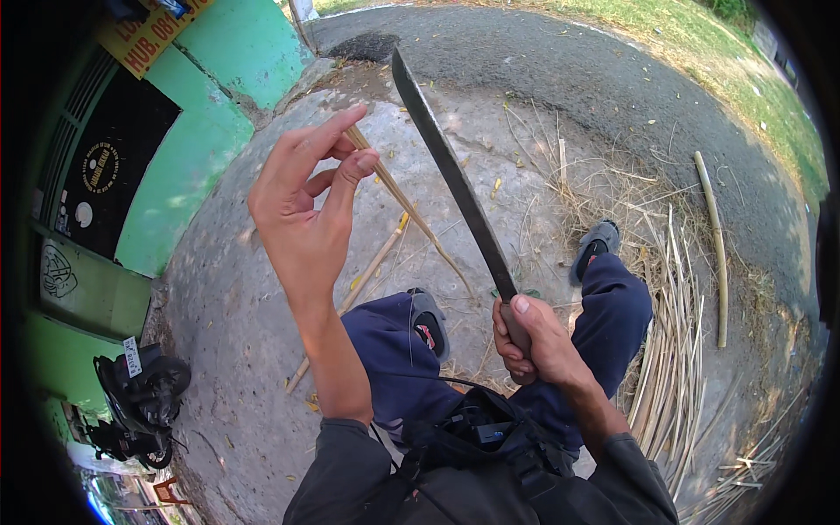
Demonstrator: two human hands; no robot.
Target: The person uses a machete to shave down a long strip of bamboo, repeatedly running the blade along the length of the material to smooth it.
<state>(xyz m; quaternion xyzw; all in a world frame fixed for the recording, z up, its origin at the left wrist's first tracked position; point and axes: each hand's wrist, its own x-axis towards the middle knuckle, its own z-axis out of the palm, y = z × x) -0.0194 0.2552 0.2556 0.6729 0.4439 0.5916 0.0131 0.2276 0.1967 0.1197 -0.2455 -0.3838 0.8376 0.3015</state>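
A thin bamboo strip (pixel 395 192) is held up in front of the body, pinched near its upper end between the thumb and fingers of the left hand (pixel 304 197); its length slants down to the right, over the concrete. A machete (pixel 451 171) is gripped by the handle in the right hand (pixel 544 339), the fingers wrapped round it and the thumb laid along it. The blade is pointed up and away, to the right of the strip and apart from it.

On the left, a bamboo stick (pixel 374 262) is laid on the concrete floor (pixel 232 289), partly covered by the left forearm. The space below the hands is taken up by two legs in navy trousers (pixel 617 302), with grey shoes on the feet, and by a black bag (pixel 477 429) worn at the waist. The right hand is separated by the right leg from a heap of split bamboo strips (pixel 669 359), beyond which a longer bamboo pole (pixel 717 249) is laid. Dry shavings (pixel 604 197) are scattered ahead of the right foot. The left side is bounded by a green wall (pixel 210 162), near which a dark motorcycle (pixel 131 398) is parked; the far side is bordered by asphalt (pixel 560 74) and grass (pixel 691 31).
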